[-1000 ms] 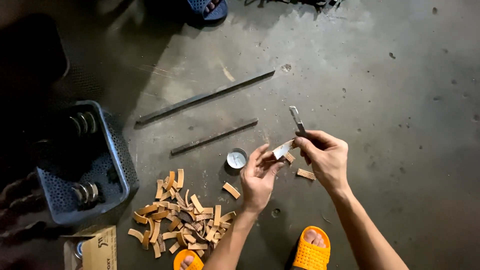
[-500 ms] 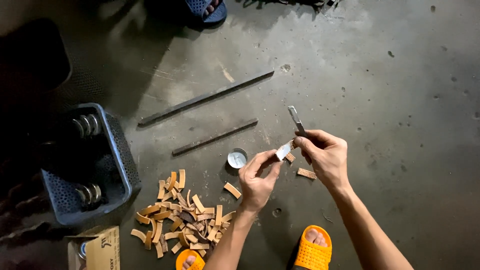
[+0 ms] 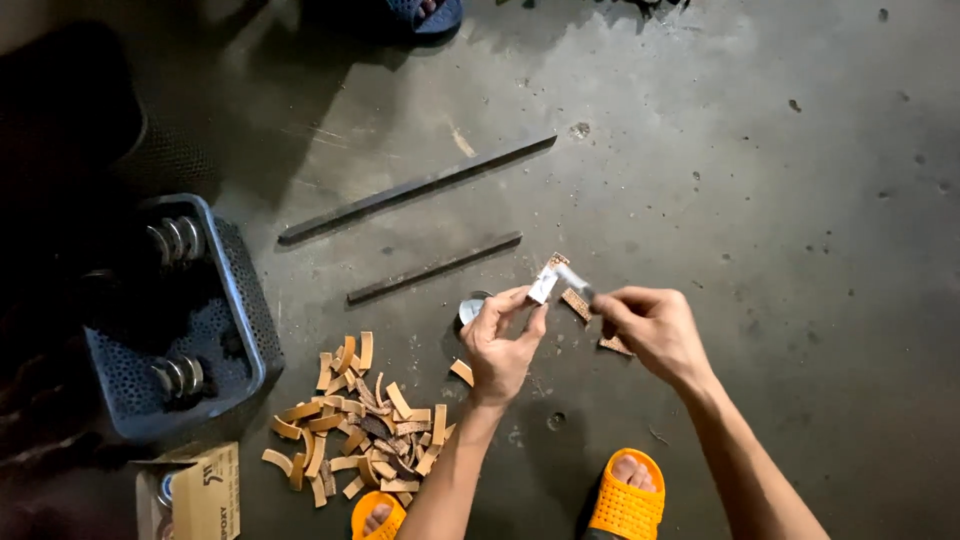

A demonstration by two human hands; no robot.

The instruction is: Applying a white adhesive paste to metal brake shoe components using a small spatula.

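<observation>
head view: your left hand (image 3: pixel 503 345) pinches a small pale strip (image 3: pixel 544 285); your right hand (image 3: pixel 652 330) grips a thin tool (image 3: pixel 574 278) touching its right edge.

The small tin (image 3: pixel 472 306) is mostly hidden behind the left hand (image 3: pixel 503 345), so what it holds cannot be told. The tool (image 3: pixel 575 279) in the right hand (image 3: pixel 655 335) is blurred, and its handle is buried in the fist. The cardboard box (image 3: pixel 195 495) and both orange sandals (image 3: pixel 626 497) are cut off by the bottom edge. A blue sandal (image 3: pixel 425 15) is cut off at the top. The crate's (image 3: pixel 240 310) left side sinks into shadow.
</observation>
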